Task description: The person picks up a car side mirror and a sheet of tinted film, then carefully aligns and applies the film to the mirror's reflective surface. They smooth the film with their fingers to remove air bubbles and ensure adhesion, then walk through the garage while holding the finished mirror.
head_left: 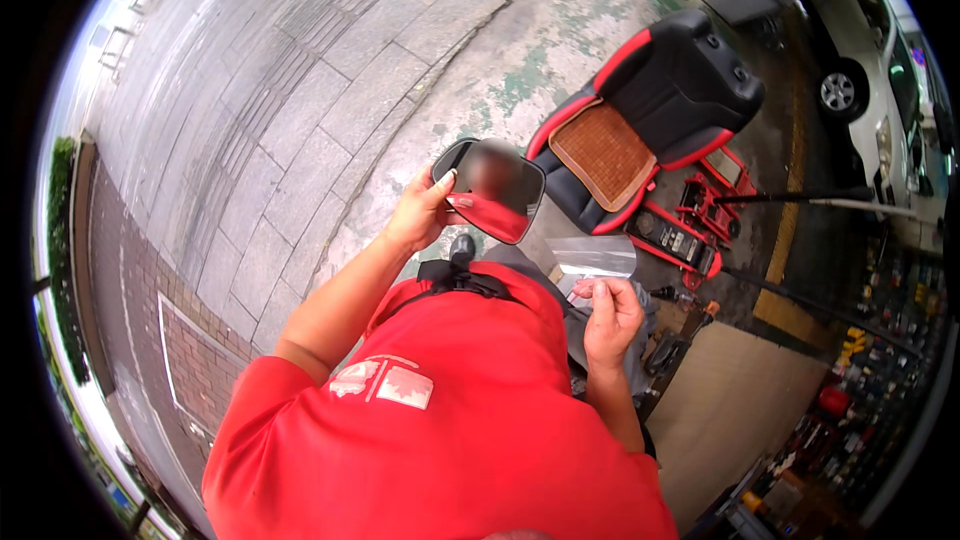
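Note:
My left hand [425,212] grips a car side-mirror glass [507,218] by its left edge, thumb resting on the reflective face. The mirror is a rounded four-sided plate with a dark rim, tilted up toward me, and it reflects my red shirt. Lower and to the right, my right hand [612,322] pinches the near edge of a clear plastic film [595,257] between thumb and fingers. The film sticks out beyond the fingertips, slightly curled, and does not touch the mirror.
Beyond my right hand stands a black and red car seat [675,85] with a woven brown mat [603,155]. Red floor jacks [668,237] sit beside it. A tan board [735,410], cluttered small goods [865,365] and a white car [868,140] are on the right; paving [300,130] lies left.

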### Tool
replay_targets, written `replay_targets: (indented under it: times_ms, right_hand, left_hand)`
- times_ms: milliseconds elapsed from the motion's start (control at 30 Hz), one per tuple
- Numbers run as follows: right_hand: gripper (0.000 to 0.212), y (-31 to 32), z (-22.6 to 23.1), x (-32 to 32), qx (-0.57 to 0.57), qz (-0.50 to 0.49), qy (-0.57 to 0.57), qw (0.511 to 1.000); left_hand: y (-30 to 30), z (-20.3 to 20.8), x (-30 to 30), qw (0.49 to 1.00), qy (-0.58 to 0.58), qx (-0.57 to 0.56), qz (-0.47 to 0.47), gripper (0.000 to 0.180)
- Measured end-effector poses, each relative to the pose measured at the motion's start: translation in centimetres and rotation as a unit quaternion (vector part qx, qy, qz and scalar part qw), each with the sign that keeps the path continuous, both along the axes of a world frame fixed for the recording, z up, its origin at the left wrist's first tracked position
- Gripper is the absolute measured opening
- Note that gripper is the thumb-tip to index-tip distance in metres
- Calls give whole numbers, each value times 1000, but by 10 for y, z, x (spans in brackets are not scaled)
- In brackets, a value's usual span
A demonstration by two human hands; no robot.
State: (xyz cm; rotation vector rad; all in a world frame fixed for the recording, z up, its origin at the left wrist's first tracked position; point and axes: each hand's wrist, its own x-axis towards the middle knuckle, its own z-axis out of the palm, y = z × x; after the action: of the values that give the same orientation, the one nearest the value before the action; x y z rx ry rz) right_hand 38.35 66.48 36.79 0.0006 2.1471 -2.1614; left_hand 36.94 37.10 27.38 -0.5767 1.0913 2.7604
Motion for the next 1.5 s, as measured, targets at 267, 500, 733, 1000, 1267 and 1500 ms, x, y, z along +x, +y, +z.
replay_targets:
  times_ms: [267, 500, 733, 1000, 1267, 1500]
  right_hand:
    - [12, -38, -5, -91, 16, 79, 12, 997]
    - [11, -40, -30, -203, -10, 24, 34, 999]
    - [14, -43, -38, -346, -4, -55, 46, 997]
    - [13, -60, -45, -488, 1, -66, 65, 996]
    - [15, -90, -69, -594, 37, -91, 31, 995]
    - [14, -121, -68, -709, 75, -115, -1, 990]
  left_hand:
    - [-29, -6, -28, 997, 2, 9, 78, 38]
    - [-48, -20, -128, 992, -52, -13, 117, 36]
    - [-73, -6, -264, 992, -78, -38, 93, 34]
    - [-110, -28, -393, 993, -48, -7, 105, 32]
    - [-141, -44, -520, 995, -28, 28, 88, 30]
    - [-170, -68, -667, 997, -59, 35, 38, 38]
